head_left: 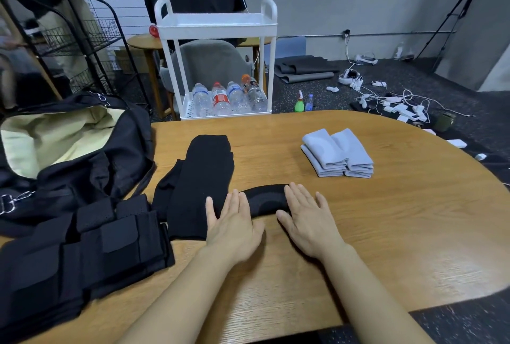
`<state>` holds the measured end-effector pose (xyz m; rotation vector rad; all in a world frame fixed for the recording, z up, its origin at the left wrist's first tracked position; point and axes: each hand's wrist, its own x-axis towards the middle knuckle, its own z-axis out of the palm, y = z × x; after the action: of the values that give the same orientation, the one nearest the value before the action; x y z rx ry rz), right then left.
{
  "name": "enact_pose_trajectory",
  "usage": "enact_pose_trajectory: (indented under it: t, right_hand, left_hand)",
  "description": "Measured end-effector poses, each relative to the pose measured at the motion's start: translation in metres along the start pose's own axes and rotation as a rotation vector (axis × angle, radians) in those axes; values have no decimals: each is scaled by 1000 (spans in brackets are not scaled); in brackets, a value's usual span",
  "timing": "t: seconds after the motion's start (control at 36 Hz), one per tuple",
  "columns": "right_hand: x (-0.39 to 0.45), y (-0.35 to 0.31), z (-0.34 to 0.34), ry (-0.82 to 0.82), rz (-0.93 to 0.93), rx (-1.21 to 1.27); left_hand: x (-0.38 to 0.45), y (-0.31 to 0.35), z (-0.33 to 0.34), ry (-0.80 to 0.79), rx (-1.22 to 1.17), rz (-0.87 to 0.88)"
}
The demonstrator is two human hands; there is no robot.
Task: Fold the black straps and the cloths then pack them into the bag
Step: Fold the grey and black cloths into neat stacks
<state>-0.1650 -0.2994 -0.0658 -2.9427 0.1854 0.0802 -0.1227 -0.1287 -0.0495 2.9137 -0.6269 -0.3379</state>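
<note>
A short black strap (266, 200) lies folded on the wooden table (386, 219), and both my hands rest flat on it. My left hand (234, 222) presses its left end with straight fingers; my right hand (309, 219) presses its right end the same way. Just to the left lies a long black cloth (201, 183). Two stacks of folded light-grey cloths (338, 153) sit further back on the right. A pile of black straps with pockets (82, 255) lies at the near left. The open black bag (71, 156) with a cream lining stands at the far left.
A white trolley (218, 26) with several water bottles stands behind the table, with a person in black seated beyond it. A black wire rack (80, 40) stands at the back left. Cables and white devices litter the floor on the right.
</note>
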Motion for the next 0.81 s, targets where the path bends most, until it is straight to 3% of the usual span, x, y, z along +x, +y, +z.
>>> enact_pose_trajectory:
  t: [0.14, 0.25, 0.36, 0.56, 0.81]
  right_hand:
    - [-11, 0, -10, 118, 3, 0]
    - [-16, -5, -12, 257, -122, -76]
    - [-15, 2, 1, 235, -174, -149]
    - [-14, 16, 9, 380, -145, -151]
    - [10, 18, 17, 391, 12, -145]
  left_hand:
    - [-10, 2, -3, 173, -48, 31]
    - [-25, 13, 5, 352, -14, 99]
    - [-26, 19, 13, 287, 21, 81]
    - [6, 10, 9, 186, 30, 123]
    - [70, -1, -6, 70, -142, 256]
